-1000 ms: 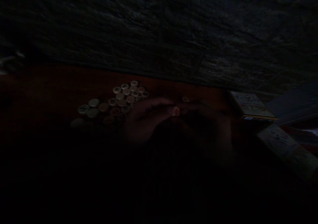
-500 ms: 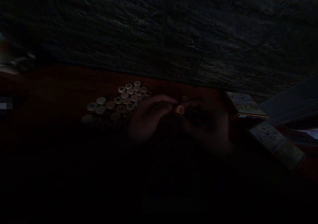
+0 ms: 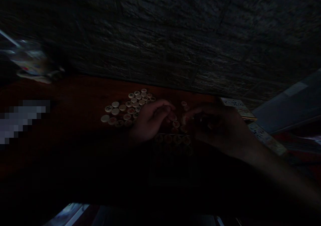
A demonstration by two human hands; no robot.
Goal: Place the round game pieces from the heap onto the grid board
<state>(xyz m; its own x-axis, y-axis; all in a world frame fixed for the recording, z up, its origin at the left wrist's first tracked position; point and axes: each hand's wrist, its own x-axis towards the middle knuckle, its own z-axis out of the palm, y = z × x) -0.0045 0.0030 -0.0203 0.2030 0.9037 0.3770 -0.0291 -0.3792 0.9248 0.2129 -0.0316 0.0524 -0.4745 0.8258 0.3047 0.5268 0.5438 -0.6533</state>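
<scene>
The scene is very dark. A heap of pale round game pieces [image 3: 127, 107] with black and red characters lies on a reddish-brown table [image 3: 75, 112]. My left hand [image 3: 150, 120] rests just right of the heap, its fingers curled over a piece [image 3: 173, 117]. My right hand [image 3: 220, 129] reaches in from the right, thumb and forefinger pinched at another pale piece [image 3: 184, 119]. Between the fingertips lies a piece with a red mark [image 3: 176, 124]. A dim row of pieces [image 3: 173, 139] sits below the hands on a dark board whose edges I cannot make out.
A printed box [image 3: 238, 107] and its flat lid [image 3: 265, 137] lie at the right by the wall. A rough dark stone wall [image 3: 160, 35] backs the table. A blurred clear object [image 3: 30, 62] sits at far left, and a pixelated patch [image 3: 20, 119] below it.
The view has tilted down and moved right. Both hands have lowered from holding one red-marked piece together; the fingertips have parted, and a row of pieces now shows beneath them.
</scene>
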